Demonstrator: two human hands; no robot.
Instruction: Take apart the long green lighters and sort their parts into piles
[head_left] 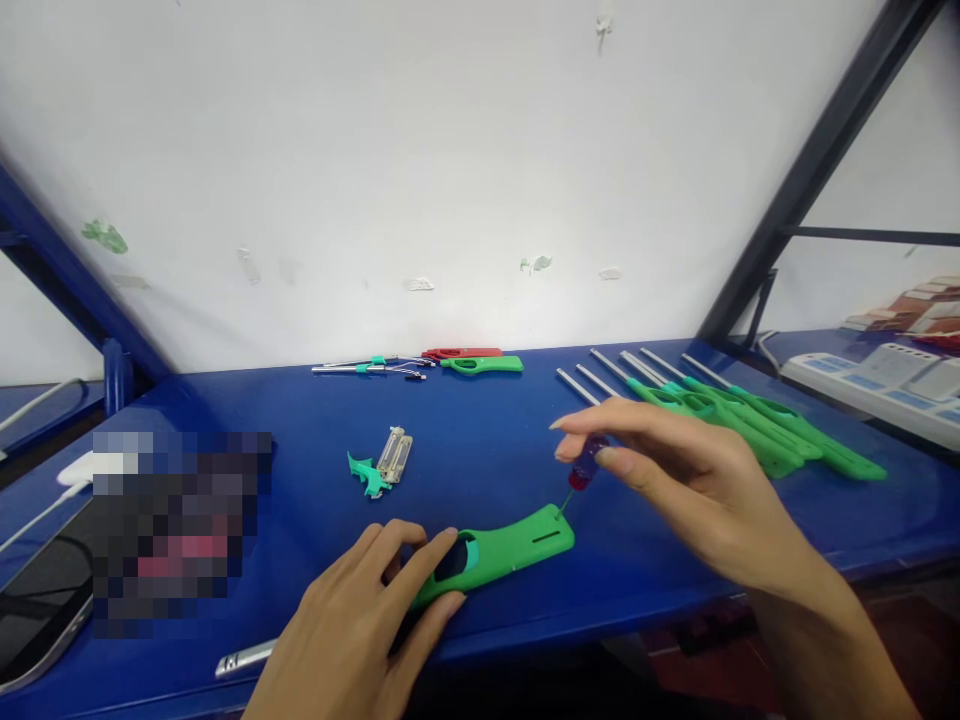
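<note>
The head camera looks forward and down, close above a blue table [300,430].

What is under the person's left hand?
Under the left hand lies part of a green lighter handle; a metal tube emerges beyond. Whether they join there is covered.

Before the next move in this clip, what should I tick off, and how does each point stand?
1. Green lighter steadied: ok, the left hand grasps it around the trigger end.
2. Screwdriver gripped: ok, its handle is between the thumb and fingers of the right hand.
3. Screwdriver tip at the hole near the lighter's end: ok, it meets the body there.
4. Tip fully seated in a screw: cannot tell, too small to see.
5. Screwdriver upright: not ok, it leans to the right.
6. Loose parts apart from the work: ok, the teal plastic piece and translucent tank lie beyond the left hand.
</note>
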